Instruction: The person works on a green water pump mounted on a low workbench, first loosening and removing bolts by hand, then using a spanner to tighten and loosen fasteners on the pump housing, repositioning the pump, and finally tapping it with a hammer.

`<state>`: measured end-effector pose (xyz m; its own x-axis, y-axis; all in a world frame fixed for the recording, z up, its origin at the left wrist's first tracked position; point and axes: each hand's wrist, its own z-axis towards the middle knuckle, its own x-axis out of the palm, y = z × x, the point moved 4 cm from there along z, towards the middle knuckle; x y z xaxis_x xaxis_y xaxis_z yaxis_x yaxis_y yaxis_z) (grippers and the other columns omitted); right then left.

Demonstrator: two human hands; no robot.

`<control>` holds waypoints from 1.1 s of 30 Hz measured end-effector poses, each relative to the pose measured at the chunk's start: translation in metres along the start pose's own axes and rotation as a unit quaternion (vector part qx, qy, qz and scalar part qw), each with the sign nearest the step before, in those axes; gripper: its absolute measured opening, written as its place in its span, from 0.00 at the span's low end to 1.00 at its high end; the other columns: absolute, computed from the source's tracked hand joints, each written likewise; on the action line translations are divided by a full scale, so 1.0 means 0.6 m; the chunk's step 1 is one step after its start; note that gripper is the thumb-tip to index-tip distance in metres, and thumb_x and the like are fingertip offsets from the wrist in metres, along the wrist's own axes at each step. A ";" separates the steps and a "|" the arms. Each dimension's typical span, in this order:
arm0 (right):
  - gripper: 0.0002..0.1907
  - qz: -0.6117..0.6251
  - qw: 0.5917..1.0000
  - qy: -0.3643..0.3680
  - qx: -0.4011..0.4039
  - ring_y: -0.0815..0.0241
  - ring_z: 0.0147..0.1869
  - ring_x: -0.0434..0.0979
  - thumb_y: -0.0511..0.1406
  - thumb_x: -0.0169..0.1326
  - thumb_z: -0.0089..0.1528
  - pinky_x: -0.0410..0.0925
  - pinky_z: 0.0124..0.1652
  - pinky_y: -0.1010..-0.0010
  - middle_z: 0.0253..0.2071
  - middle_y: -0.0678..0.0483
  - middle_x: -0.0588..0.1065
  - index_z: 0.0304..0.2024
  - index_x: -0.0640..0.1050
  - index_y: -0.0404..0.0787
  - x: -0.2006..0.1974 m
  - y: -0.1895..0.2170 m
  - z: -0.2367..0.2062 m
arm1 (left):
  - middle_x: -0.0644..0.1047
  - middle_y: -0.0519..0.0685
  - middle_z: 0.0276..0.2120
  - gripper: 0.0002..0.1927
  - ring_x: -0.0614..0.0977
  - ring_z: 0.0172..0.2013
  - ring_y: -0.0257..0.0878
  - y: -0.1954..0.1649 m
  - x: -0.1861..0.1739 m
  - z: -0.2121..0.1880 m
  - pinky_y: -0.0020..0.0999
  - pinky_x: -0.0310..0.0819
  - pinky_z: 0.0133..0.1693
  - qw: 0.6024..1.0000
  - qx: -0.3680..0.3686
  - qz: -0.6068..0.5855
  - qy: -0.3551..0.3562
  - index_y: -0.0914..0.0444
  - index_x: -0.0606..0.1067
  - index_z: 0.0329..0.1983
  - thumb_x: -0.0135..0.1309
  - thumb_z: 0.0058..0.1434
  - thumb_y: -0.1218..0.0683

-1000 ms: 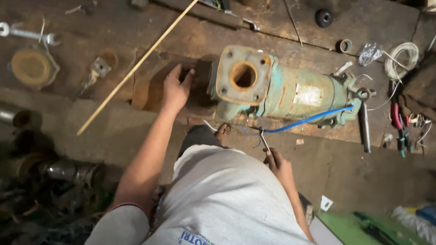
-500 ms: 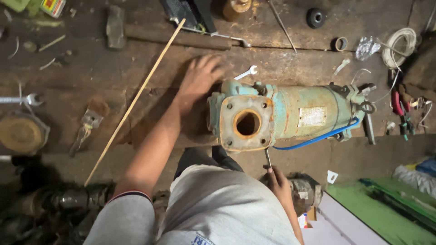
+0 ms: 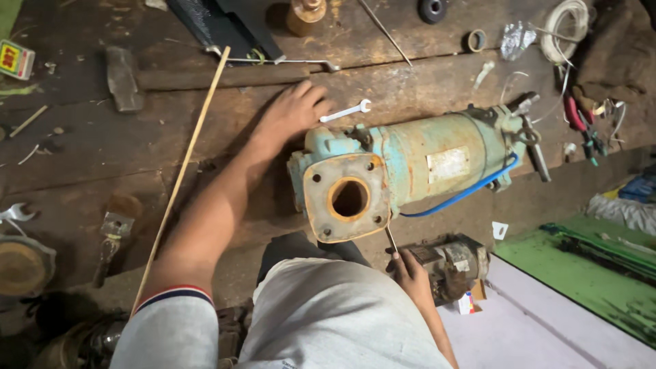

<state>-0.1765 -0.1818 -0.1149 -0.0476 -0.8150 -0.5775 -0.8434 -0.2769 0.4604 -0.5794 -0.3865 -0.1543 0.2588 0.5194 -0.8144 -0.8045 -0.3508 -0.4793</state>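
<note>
Rusty, flaking turquoise-painted metal pump (image 3: 410,167), bright polished steel spanner (image 3: 346,111), rough, stained wooden planks (image 3: 171,137), smooth pale wooden stick (image 3: 181,178), glossy blue plastic hose (image 3: 471,190)

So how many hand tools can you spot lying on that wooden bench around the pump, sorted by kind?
Spanners: 2, a small one beside the left hand, another at the left edge.
Hammers: 1.
Brushes: 1.
Pliers, red-handled: 1.
Thin tool held in the right hand: 1.
Total: 6.
</note>
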 end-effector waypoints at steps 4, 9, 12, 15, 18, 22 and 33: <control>0.15 -0.015 1.000 -0.001 -0.026 0.64 0.26 0.73 0.42 0.48 0.68 0.68 0.30 0.71 0.26 0.53 0.79 0.48 0.79 0.40 -0.010 0.031 -0.001 | 0.73 0.49 0.51 0.16 0.74 0.55 0.49 0.002 -0.023 -0.030 0.44 0.75 0.51 0.998 -0.048 0.032 0.003 0.58 0.76 0.51 0.57 0.59 0.54; 0.13 -0.021 0.994 -0.033 -0.099 0.65 0.25 0.73 0.40 0.50 0.68 0.68 0.29 0.70 0.25 0.54 0.77 0.45 0.79 0.38 -0.023 0.069 0.007 | 0.71 0.60 0.50 0.17 0.75 0.51 0.59 0.009 -0.031 -0.081 0.53 0.73 0.48 0.964 -0.251 0.075 0.041 0.62 0.73 0.54 0.56 0.63 0.54; 0.12 -0.005 0.983 -0.060 -0.171 0.64 0.27 0.68 0.39 0.55 0.67 0.65 0.29 0.69 0.23 0.52 0.73 0.41 0.79 0.35 -0.033 0.084 0.017 | 0.71 0.61 0.54 0.11 0.75 0.54 0.62 0.003 -0.041 -0.113 0.52 0.73 0.49 0.947 -0.305 0.087 0.055 0.62 0.72 0.53 0.50 0.69 0.60; 0.07 0.111 0.898 -0.134 -0.403 0.65 0.38 0.70 0.33 0.53 0.71 0.66 0.39 0.71 0.34 0.51 0.73 0.40 0.74 0.33 -0.068 0.111 0.028 | 0.73 0.63 0.56 0.13 0.75 0.55 0.58 -0.021 -0.082 -0.161 0.45 0.72 0.56 0.954 -0.285 0.058 -0.072 0.64 0.72 0.54 0.47 0.69 0.55; 0.10 0.175 0.892 -0.313 -0.276 0.68 0.30 0.63 0.36 0.46 0.73 0.60 0.30 0.73 0.28 0.58 0.67 0.40 0.72 0.36 -0.146 0.101 0.090 | 0.75 0.64 0.58 0.23 0.74 0.59 0.52 -0.072 -0.100 -0.210 0.43 0.68 0.61 0.896 -0.391 -0.095 -0.189 0.68 0.73 0.58 0.43 0.83 0.43; 0.14 0.278 0.845 -0.352 -0.291 0.71 0.31 0.63 0.39 0.45 0.75 0.59 0.30 0.76 0.33 0.60 0.71 0.51 0.79 0.37 -0.265 0.154 0.207 | 0.77 0.59 0.56 0.30 0.76 0.53 0.45 -0.153 -0.081 -0.227 0.39 0.69 0.56 0.744 -0.507 -0.355 -0.251 0.69 0.70 0.64 0.36 0.77 0.40; 0.22 0.486 0.832 0.136 -0.229 0.57 0.51 0.78 0.50 0.52 0.69 0.72 0.50 0.64 0.48 0.53 0.78 0.54 0.77 0.42 -0.271 0.370 0.371 | 0.67 0.70 0.67 0.29 0.70 0.67 0.59 -0.218 -0.089 -0.174 0.43 0.61 0.66 0.745 -0.499 -0.155 -0.414 0.77 0.56 0.71 0.39 0.78 0.50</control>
<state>-0.4750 0.0029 -0.0690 -0.4124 -0.8353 0.3636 -0.1817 0.4665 0.8657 -0.4323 -0.4497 -0.0825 -0.4013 0.8543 -0.3304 0.1312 -0.3034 -0.9438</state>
